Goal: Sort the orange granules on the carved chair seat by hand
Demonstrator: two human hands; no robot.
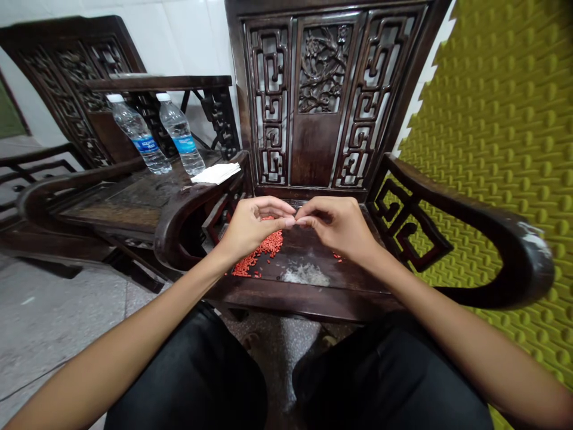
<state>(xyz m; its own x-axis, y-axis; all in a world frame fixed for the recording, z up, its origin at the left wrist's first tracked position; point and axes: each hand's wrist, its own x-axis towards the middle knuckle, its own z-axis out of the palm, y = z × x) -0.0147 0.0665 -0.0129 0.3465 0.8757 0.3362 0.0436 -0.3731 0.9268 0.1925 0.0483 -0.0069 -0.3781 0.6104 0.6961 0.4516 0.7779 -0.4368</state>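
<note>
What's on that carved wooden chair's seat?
The seat holds red pellets piled at left, a few more at right, and a whitish heap near the front. The left hand and right hand hide what lies behind them.

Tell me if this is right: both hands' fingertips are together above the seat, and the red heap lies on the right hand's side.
The side is wrong: the head view shows the red heap on the side of the left hand.
</note>
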